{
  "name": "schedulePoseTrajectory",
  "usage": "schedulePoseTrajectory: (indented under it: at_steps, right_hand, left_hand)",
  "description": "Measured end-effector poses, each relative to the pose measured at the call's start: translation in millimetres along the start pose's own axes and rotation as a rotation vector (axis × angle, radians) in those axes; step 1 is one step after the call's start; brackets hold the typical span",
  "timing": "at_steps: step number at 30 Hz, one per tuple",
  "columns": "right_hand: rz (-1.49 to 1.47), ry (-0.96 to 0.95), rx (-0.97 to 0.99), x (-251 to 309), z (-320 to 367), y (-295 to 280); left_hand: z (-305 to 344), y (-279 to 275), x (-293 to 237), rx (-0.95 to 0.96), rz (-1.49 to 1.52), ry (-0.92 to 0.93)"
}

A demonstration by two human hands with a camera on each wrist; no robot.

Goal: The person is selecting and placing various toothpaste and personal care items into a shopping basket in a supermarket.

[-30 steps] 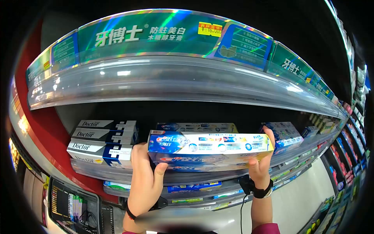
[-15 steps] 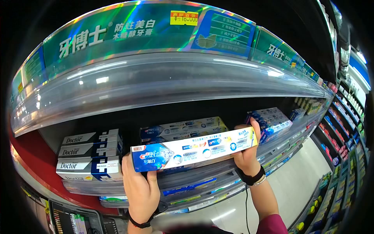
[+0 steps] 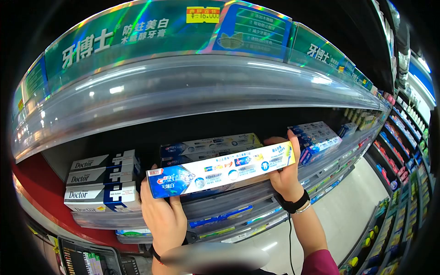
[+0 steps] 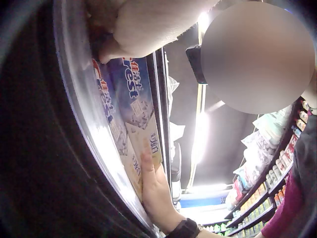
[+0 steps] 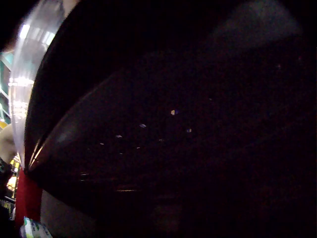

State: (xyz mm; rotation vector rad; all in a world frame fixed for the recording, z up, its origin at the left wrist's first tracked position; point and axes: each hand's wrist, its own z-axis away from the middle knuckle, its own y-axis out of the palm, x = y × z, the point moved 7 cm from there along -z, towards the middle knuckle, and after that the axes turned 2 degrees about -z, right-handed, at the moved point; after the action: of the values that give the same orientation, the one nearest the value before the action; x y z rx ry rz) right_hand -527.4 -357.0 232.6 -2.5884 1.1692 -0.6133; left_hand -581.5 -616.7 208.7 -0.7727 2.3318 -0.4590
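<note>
A long blue-and-white Crest toothpaste box (image 3: 220, 172) lies level across the front of the shelf in the head view, its printed side facing up. In the left wrist view a second toothpaste box (image 4: 110, 106) shows against the first. My left hand (image 3: 164, 224) grips the left end, thumb at the front. My right hand (image 3: 288, 181) holds the other end, with fingers behind and thumb in front. Just behind them, more boxes of the same kind (image 3: 211, 143) sit on the shelf. The right wrist view is mostly dark shelf interior.
Stacked Doctor toothpaste boxes (image 3: 87, 195) stand at the left; another blue-and-white stack (image 3: 316, 133) is at the right. A clear upper shelf edge (image 3: 183, 82) overhangs the hands. Lower shelves hold more boxes (image 3: 222, 217). A black basket (image 3: 112, 256) is at bottom left.
The head view has shifted and turned. The held boxes have tilted so their printed side faces up, and they have come lower, exposing more of the boxes behind. Both hands keep their grip.
</note>
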Motion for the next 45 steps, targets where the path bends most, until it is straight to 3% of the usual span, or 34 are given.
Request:
schedulePoseTrajectory:
  at_steps: [6, 9, 11, 12, 13, 15, 17, 19, 21, 24, 26, 29, 39, 45]
  right_hand:
    - [-0.118, 0.086, 0.031, -9.0, 2.8, 2.0]
    - [-0.105, 0.071, 0.044, -2.5, -2.3, -0.5]
    - [-0.037, 0.086, 0.076, 0.6, -1.4, -4.7]
    - [0.037, 0.103, 0.107, 0.9, 0.2, -3.9]
    - [0.032, 0.100, 0.108, 3.0, 2.3, -2.0]
    - [-0.065, 0.152, -0.050, 3.2, 7.9, -8.9]
    - [-0.158, 0.192, -0.074, -0.1, 11.5, -6.2]
    - [-0.146, 0.233, -0.123, -7.6, 15.7, -9.3]
    - [-0.127, 0.234, -0.074, -3.0, 9.9, -7.0]
    - [-0.150, 0.266, -0.033, 8.2, 3.1, -2.3]
    - [-0.306, 0.386, -0.009, 3.5, 5.2, 2.5]
    - [-0.214, 0.419, 0.081, -2.2, 8.0, 5.7]
    - [-0.271, 0.456, 0.080, 6.7, 6.2, 2.2]
    - [-0.274, 0.430, 0.102, -2.0, 5.2, 3.3]
  left_hand:
    - [4.0, 0.1, -4.6, -0.068, 0.075, 0.025]
    - [7.0, 0.3, 0.6, -0.039, 0.039, -0.015]
    - [8.1, -1.1, 6.8, -0.042, 0.205, -0.129]
    - [3.2, -8.0, -2.6, -0.110, 0.140, -0.005]
    - [2.4, -10.2, -2.1, -0.114, 0.136, -0.006]
    - [1.5, -6.8, -1.8, -0.011, 0.158, -0.012]
    - [-1.4, -8.5, -5.5, -0.018, 0.197, -0.052]
    - [-6.3, -12.9, -15.5, -0.045, -0.015, 0.040]
    - [-7.5, -13.4, -18.7, -0.088, -0.088, 0.105]
    - [-4.8, -9.1, -12.1, -0.007, 0.075, -0.046]
    - [-5.2, -11.0, -11.8, -0.011, 0.075, -0.037]
    - [-5.6, -12.0, -11.5, -0.014, 0.093, -0.027]
    - [-6.4, -21.0, -11.4, -0.051, 0.137, 0.045]
    - [2.4, -25.4, -15.1, 0.003, 0.202, -0.010]
